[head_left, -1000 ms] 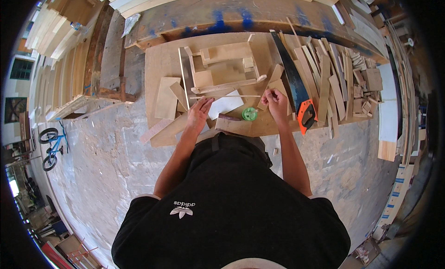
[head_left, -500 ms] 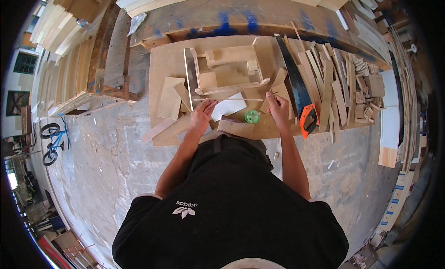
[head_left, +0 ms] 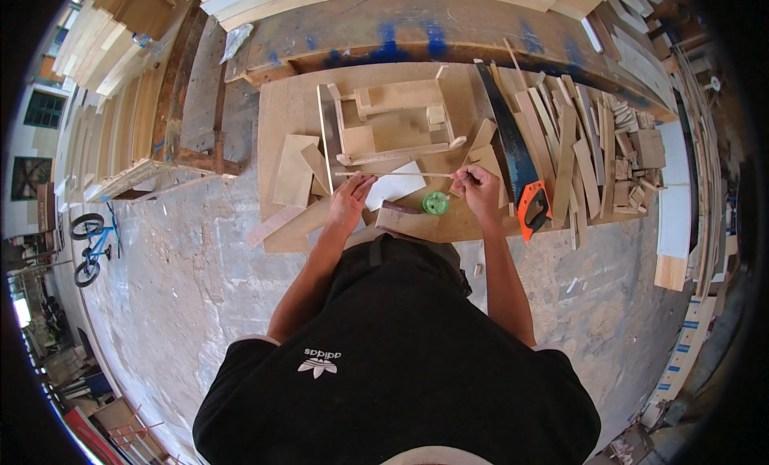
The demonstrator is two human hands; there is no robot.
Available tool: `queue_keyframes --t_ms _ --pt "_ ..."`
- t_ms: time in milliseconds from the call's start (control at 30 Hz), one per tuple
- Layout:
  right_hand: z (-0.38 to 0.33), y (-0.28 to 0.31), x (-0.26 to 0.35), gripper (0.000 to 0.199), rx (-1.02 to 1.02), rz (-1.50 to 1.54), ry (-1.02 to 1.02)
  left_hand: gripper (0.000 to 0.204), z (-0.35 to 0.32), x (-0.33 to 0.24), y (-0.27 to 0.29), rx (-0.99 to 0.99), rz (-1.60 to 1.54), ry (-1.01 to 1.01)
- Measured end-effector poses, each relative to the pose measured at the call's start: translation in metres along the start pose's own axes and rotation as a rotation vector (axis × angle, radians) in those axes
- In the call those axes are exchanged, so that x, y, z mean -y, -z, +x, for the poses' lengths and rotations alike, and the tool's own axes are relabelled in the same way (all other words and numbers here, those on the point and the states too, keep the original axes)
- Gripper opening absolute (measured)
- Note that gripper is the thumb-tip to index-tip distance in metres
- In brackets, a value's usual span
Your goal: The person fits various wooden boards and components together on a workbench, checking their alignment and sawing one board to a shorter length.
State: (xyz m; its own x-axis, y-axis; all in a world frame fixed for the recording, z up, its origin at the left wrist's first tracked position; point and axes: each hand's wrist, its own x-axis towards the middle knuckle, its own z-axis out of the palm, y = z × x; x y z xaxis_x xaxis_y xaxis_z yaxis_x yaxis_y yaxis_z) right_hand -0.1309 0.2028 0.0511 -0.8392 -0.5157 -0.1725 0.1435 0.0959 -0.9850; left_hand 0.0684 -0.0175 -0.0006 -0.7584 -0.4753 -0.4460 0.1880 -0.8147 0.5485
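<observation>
A thin wooden strip (head_left: 412, 174) spans the gap between my two hands, lying crosswise in front of a small wooden frame (head_left: 404, 154). My left hand (head_left: 347, 202) has its fingers closed on the strip near its left end. At the other end, my right hand (head_left: 479, 193) is closed with thumb and fingertips pinched together at the strip's tip. Whether those fingers hold anything else is hidden. Below the strip lie a white flat piece (head_left: 392, 189) and a small round green container (head_left: 435, 202). A wood block (head_left: 404, 221) rests nearest my body.
Right of my right hand lies a handsaw (head_left: 513, 136) with an orange handle. Beyond it are many wood offcuts (head_left: 589, 157). Flat boards (head_left: 295, 170) lie at the left of the work board (head_left: 280, 84). A long blue-stained bench (head_left: 336, 36) stands behind.
My right hand has shifted slightly left and its fingers have closed in at the strip's right end. My left hand and the strip have barely moved.
</observation>
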Motion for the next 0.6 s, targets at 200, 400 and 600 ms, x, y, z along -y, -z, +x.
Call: queue_keyframes --t_ms 200,400,600 --pt "0.001 0.003 -0.001 0.009 0.004 0.103 -0.010 0.029 0.000 0.001 0.002 -0.008 -0.001 -0.006" --pt "-0.003 0.002 0.005 0.010 0.029 0.049 -0.019 0.031 -0.001 0.000 0.000 0.010 -0.012 -0.001" --pt "-0.004 0.003 -0.005 0.011 0.081 -0.040 -0.006 0.024 -0.003 0.001 -0.008 -0.009 -0.046 0.018"
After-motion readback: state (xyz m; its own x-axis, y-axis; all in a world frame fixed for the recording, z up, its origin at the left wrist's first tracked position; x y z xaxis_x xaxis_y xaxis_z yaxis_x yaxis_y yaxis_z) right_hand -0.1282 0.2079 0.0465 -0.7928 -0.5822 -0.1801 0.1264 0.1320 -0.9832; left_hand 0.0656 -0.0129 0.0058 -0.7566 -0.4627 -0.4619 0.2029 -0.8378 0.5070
